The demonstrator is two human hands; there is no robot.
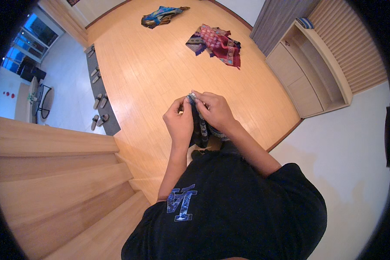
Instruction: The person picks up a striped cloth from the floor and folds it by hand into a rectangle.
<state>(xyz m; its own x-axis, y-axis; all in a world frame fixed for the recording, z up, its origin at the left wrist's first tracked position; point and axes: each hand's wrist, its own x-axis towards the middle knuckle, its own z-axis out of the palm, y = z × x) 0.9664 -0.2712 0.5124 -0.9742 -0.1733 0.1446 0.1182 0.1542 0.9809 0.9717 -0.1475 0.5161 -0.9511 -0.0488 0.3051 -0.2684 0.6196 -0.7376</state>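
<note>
My left hand (179,118) and my right hand (216,109) meet in front of my chest, fingertips nearly touching. Between them they pinch the top edge of a dark patterned cloth (200,133), which hangs down in folds towards my body. Its lower part is partly hidden by my forearms and black shirt. Farther off on the wooden floor (149,71), a red and purple patterned cloth (219,45) lies crumpled, with fringed edges. Beyond it is a blue and brown patterned cloth (162,16), also loosely spread.
Wooden steps (61,182) rise at my left. Several sandals (99,100) stand on a dark grey strip (96,87) along the floor's left edge. At the right, a pale wooden cabinet (299,81) carries a folded striped cloth (305,23) on top. A white wall (331,136) is beside me.
</note>
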